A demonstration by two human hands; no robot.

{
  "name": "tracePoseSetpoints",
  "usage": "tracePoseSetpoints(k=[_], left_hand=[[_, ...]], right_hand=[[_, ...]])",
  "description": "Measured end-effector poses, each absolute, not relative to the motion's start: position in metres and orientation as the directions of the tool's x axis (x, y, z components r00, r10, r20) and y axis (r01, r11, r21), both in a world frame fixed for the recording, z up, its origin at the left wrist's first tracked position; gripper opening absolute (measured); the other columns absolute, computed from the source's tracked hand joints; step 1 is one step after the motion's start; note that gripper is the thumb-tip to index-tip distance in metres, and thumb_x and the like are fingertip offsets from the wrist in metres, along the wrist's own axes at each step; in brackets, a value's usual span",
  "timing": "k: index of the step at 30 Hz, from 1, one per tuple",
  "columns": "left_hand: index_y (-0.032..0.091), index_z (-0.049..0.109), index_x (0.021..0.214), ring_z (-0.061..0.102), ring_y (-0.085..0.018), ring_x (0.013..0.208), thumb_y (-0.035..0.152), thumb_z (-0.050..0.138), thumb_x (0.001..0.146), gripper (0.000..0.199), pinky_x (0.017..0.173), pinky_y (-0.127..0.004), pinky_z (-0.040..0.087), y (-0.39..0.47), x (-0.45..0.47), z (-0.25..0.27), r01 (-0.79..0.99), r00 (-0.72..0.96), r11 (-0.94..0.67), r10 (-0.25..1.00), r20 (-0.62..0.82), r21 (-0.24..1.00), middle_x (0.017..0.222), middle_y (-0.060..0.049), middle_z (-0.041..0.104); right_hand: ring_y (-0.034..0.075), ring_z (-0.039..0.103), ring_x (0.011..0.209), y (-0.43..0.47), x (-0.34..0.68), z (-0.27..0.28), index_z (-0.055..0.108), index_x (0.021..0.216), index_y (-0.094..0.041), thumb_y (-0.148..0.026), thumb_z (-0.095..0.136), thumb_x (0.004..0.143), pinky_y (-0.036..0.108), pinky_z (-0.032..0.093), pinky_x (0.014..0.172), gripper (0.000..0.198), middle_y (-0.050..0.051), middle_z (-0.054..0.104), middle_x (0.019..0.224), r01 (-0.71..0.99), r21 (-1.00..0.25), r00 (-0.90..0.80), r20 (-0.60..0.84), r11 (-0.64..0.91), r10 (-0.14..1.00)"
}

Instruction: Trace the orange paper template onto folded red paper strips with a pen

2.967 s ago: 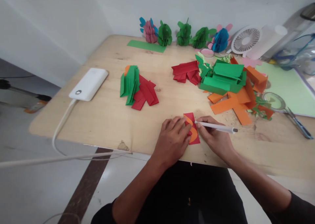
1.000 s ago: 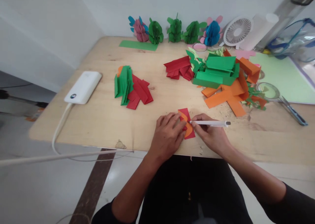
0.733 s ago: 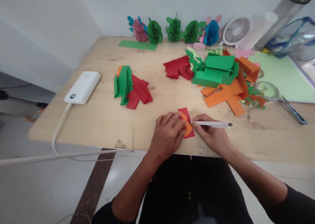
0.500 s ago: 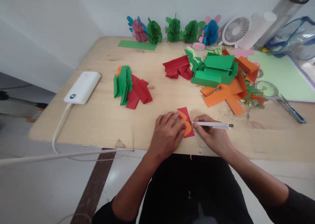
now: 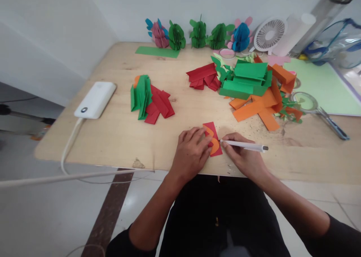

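Note:
My left hand rests on the wooden table with its fingers laid over an orange paper cutout with rounded lobes. Under the cutout is a red paper piece, whose edges show around it. The fingers hide the left part of both papers. In my right hand is a white pen, pinched near its tip. That tip is at the right edge of the red paper, beside the orange cutout; whether it touches the paper I cannot tell.
Green folded strips and red folded strips lie left of centre. Further right are a green paper stack, orange strips and a box cutter. A white power bank sits left, its cable crossing the table's front edge. Paper figures line the wall.
The pen's rear end has shifted very slightly right and down. Both hands otherwise stay in place on the papers, and the view has moved a little.

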State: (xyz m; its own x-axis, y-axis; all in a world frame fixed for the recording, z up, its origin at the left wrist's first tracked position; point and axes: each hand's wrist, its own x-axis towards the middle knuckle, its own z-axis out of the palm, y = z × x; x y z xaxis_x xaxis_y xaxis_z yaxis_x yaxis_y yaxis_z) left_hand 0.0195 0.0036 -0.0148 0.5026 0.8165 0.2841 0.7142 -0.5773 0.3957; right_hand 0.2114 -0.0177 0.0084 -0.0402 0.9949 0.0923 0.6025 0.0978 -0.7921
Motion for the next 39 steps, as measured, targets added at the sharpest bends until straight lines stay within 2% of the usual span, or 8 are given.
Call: tracePoseSetpoints(k=[17,39], left_hand=[[0.019,0.064,0.114,0.048,-0.029,0.125,0.030,0.048,0.095,0.028,0.105,-0.049,0.036,0.0044,0.0190,-0.0178,0.718,0.507,-0.583,0.812,0.289,0.380,0.132,-0.012,0.059],[0.018,0.064,0.114,0.047,-0.031,0.124,0.035,0.050,0.094,0.029,0.103,-0.050,0.037,0.0057,0.0206,-0.0171,0.720,0.520,-0.590,0.807,0.279,0.364,0.132,-0.013,0.058]], right_hand=[[0.012,0.059,0.062,-0.0255,0.2098,0.0106,0.064,0.088,-0.022,-0.033,0.058,0.088,0.024,0.045,0.057,0.012,0.000,0.070,0.080,0.619,-0.780,-0.017,0.101,0.089,0.995],[0.013,0.060,0.062,-0.0253,0.2092,0.0093,0.064,0.086,-0.022,-0.034,0.057,0.087,0.025,0.046,0.057,0.014,0.001,0.070,0.078,0.622,-0.777,-0.005,0.111,0.090,0.994]])
